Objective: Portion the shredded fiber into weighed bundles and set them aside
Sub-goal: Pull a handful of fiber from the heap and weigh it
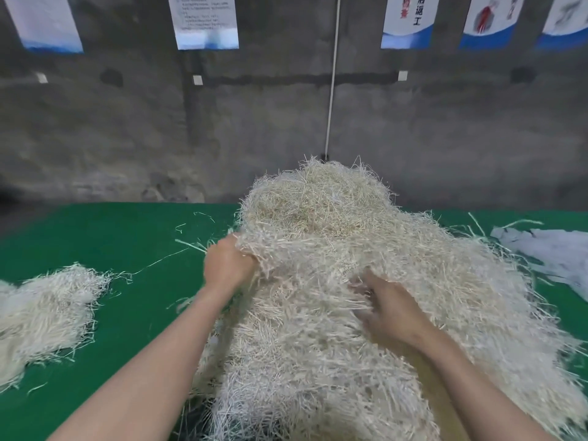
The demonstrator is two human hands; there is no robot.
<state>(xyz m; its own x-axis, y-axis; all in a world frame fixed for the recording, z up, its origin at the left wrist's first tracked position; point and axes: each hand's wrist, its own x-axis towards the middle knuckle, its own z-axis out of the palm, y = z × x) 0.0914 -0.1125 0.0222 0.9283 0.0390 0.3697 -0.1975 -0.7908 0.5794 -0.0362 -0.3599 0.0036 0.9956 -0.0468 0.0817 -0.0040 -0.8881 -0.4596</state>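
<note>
Covering the bench: green mat point(127, 233), running the full width of the view under every item below.
Far-left heap: smaller heap point(44, 307) of pale shredded fiber, lying on the mat well apart from the large mass and cut off by the left edge of the view.
Wall: grey concrete wall point(127, 122) rising straight behind the bench.
Left posters: first poster point(47, 23), white with a blue foot, no print legible; second poster point(205, 20), rows of small print too fine to read.
Stray strands: loose strands point(191, 243) scattered on the mat between the two heaps.
Left hand: left hand point(227, 265) at the left flank of the large mass, fingers curled into the fiber and gripping a clump, fingertips hidden.
Task material: main pile point(334, 249) of cream shredded fiber, centre to right of the bench, heaped highest at the back and spreading to the near edge.
Cord: white cord point(332, 74) hanging down the wall and ending behind the peak of the pile.
Right hand: right hand point(391, 310) lying on the pile's near slope, fingers sunk in the fiber and blurred; grip cannot be told.
Right posters: three posters point(409, 20), cropped at the top, blue feet; the nearest carries red and black Chinese characters, one reading 工.
Far right: white shredded sheet point(547, 253) on the mat just beside the pile.
</note>
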